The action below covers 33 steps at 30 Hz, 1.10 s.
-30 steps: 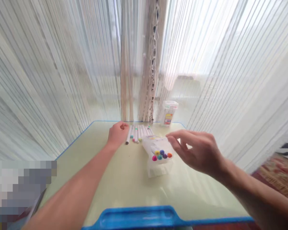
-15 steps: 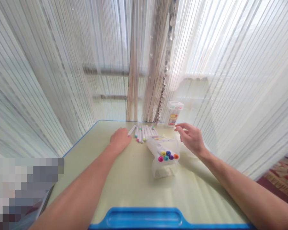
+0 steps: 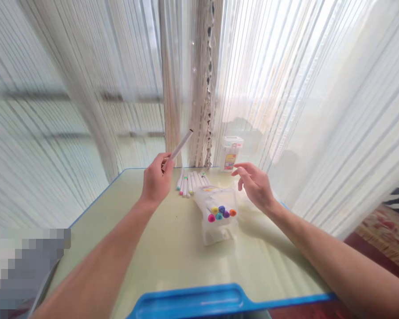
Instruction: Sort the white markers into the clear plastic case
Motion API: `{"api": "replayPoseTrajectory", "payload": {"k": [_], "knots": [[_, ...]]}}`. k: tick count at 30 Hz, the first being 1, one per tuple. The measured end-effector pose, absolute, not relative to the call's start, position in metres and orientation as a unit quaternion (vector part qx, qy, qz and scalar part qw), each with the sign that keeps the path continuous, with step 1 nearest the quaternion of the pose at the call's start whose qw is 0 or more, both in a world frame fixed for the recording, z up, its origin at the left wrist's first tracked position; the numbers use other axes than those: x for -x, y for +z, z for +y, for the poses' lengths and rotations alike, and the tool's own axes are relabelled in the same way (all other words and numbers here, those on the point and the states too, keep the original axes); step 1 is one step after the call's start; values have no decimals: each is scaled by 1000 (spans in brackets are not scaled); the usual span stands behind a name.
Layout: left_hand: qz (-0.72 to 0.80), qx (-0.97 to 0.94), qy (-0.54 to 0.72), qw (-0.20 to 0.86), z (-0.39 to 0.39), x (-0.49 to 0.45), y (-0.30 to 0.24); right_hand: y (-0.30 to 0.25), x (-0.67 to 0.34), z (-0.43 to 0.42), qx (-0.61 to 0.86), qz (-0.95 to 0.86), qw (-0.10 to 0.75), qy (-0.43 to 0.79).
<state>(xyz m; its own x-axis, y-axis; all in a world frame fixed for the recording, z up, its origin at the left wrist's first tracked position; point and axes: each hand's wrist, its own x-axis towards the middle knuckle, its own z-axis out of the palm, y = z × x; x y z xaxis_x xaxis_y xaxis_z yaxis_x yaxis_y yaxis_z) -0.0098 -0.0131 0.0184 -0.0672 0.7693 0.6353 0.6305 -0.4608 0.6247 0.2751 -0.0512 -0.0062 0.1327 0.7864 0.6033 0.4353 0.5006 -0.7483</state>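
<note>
Marker (image 3: 182, 145) up in the left hand (image 3: 156, 182)

The table (image 3: 166, 257) is pale yellow-green, with a blue rim and a blue dip (image 3: 193, 299) at the near side. String curtains (image 3: 129, 66) hang behind it, and bright light comes in on the right. Low down at the right is a red patterned rug (image 3: 374, 232) with a fringe.

A clear box (image 3: 232, 153) stands at the back of the table. Its label is yellow and red, but the words are too small to read.

The left hand is over the table, its fingers closed around the white marker, which tilts up to the right with its dark end on top. The right hand (image 3: 256, 184) is near the clear box, fingers bent and apart. Between the hands, more white markers (image 3: 193, 181) lie side by side. Nearer, a see-through case (image 3: 216, 235) lies down, showing pink, yellow, teal, blue, purple and orange ends.
</note>
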Motion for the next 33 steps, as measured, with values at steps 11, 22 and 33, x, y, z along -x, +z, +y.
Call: {"api": "replayPoseTrajectory", "payload": {"k": [11, 22, 33], "knots": [[292, -754, 541, 232, -60, -31, 21, 5, -266, -75, 286, -681, 647, 192], [298, -653, 596, 361, -61, -35, 24, 3, -256, -79, 313, -641, 669, 212], [275, -624, 605, 410, -55, -32, 23, 3, -254, -81, 316, -648, 661, 209]]}}
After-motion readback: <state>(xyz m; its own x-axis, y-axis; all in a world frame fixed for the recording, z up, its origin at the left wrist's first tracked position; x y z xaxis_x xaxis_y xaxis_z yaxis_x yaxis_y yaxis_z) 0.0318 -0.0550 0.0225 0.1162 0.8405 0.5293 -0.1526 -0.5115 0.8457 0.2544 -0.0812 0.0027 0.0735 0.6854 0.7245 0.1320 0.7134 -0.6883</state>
